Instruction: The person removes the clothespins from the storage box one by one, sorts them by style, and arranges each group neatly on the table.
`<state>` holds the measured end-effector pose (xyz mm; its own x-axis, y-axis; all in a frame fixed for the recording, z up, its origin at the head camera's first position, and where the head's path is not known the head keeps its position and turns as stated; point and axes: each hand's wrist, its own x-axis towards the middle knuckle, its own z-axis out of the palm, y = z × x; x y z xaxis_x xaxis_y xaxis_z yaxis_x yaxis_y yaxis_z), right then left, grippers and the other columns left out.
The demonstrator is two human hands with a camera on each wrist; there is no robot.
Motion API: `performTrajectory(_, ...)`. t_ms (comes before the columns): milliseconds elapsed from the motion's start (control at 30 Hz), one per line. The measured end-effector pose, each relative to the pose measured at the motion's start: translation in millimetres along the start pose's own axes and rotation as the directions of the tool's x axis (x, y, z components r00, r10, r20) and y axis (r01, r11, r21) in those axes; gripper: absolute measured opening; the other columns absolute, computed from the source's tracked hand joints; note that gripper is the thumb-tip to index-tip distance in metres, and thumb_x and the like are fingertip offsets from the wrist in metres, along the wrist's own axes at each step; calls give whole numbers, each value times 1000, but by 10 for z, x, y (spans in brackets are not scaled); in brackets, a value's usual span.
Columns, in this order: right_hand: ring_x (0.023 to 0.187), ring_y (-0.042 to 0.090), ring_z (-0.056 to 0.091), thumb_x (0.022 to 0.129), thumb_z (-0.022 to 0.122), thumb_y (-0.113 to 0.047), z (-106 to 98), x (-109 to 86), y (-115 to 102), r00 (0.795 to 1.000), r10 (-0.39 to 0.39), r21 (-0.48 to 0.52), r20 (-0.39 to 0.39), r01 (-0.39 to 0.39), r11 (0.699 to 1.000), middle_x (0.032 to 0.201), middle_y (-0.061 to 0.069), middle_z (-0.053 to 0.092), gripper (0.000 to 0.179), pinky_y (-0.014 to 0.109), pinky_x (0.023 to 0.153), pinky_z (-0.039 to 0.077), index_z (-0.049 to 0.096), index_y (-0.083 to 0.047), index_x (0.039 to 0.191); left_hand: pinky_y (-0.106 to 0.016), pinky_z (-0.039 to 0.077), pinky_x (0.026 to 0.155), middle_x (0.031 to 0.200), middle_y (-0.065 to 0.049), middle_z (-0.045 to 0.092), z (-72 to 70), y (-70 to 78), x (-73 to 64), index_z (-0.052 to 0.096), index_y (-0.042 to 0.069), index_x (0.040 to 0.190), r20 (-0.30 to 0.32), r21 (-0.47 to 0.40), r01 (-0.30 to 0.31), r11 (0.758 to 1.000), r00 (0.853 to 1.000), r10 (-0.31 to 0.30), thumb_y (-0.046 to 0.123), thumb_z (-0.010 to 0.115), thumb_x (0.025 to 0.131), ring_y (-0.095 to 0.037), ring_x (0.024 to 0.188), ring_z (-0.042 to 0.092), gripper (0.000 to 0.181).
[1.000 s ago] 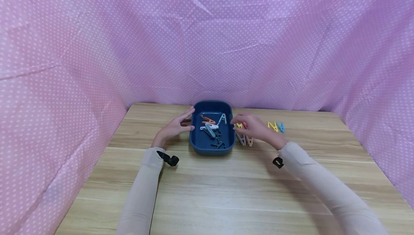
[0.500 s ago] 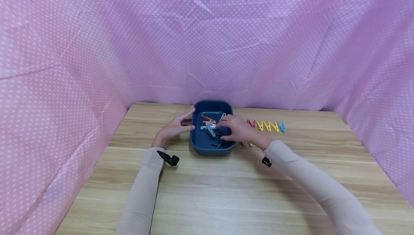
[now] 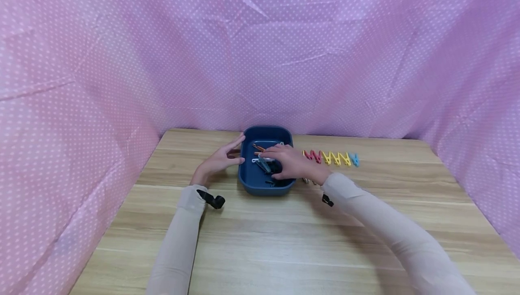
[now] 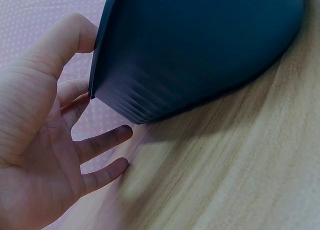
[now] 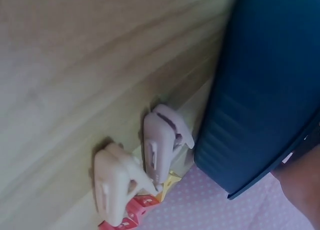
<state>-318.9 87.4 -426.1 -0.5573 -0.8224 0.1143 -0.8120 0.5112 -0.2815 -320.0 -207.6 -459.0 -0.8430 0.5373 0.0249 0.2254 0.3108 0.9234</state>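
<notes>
"Blue box (image 3: 266,191), clips (image 3: 264,165) lying inside by the right hand (image 3: 290,161); is it pinching one?"

"Can't tell from here; I'd lift one at a time, fingertips only, with the left hand (image 3: 220,160) spread against the side as a brace"

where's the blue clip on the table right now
In the head view, the blue clip is at the right end of the row on the table, beside a yellow clip, well right of the navy bin.
</notes>
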Motion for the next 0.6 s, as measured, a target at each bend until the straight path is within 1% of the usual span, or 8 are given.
performTrajectory(233, 140, 30, 48, 86, 83, -28, 38, 54, 14, 998, 22, -22, 61, -21, 1000, 154, 8, 53, 77, 66, 117, 35, 48, -15, 153, -58, 35, 119, 174, 0, -3, -10, -10, 8, 12, 12, 165, 6, -12, -9, 1000, 1000, 9, 9, 60, 102, -44, 150, 33, 79)
performTrajectory(400, 142, 30, 45, 87, 82, -27, 37, 65, -5, 996, 40, -31, 85, -37, 999, 156, 7, 51, 78, 65, 117, 34, 45, -17, 155, -58, 32, 121, 174, 0, -1, -10, -16, 20, 14, 12, 165, -6, -3, -7, 1000, 1000, 7, 10, 61, 102, -43, 150, 34, 78)
performTrajectory(600, 142, 28, 45, 88, 81, -27, 46, 69, -20, 994, 49, -33, 101, -46, 998, 156, 5, 50, 76, 65, 118, 33, 46, -17, 155, -59, 29, 122, 174, -2, -1, -2, -23, 17, 14, 12, 164, -8, 0, -8, 1000, 1000, 8, 9, 60, 102, -44, 150, 33, 78)
